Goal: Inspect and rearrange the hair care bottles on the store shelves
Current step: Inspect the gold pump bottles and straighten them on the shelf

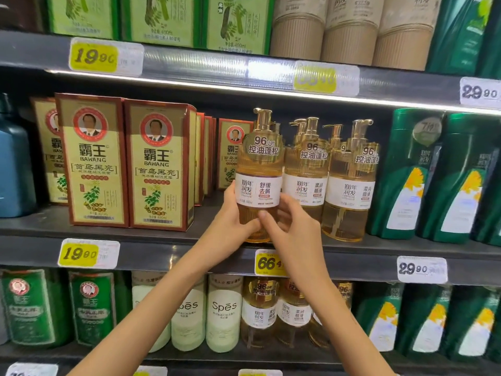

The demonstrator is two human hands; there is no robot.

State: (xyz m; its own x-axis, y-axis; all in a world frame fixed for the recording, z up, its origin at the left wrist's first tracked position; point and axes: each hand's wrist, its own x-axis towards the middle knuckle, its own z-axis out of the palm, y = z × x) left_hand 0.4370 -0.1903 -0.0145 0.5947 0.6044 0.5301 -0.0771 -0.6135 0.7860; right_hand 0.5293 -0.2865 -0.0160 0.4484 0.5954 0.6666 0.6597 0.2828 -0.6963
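1. The amber pump bottle stood upright at the front of the middle shelf, leftmost in its row. It had a gold pump on top and a white label across its middle.
2. Our left hand gripped the bottle's lower left side, with the fingers curled round behind it.
3. Our right hand gripped the lower right side, with the thumb laid across the front under the label.
4. We could not tell whether the bottle's base rested on the shelf or hung just above it.
5. Just to its right stood matching amber bottles of the same make, close together and upright, with more pumps showing behind them.
6. To its left stood the BAWANG boxes, two at the front and others set further back.
7. A blue bottle stood at the far left end, and tall green bottles filled the right end.
8. On the shelf edge below our hands a yellow 66 price tag was partly hidden by our right wrist. A yellow 19.90 tag sat well to the left and a white 29.90 tag to the right.
9. The shelf below held pale Spes bottles beside more amber ones, and the shelf above held beige ribbed bottles.
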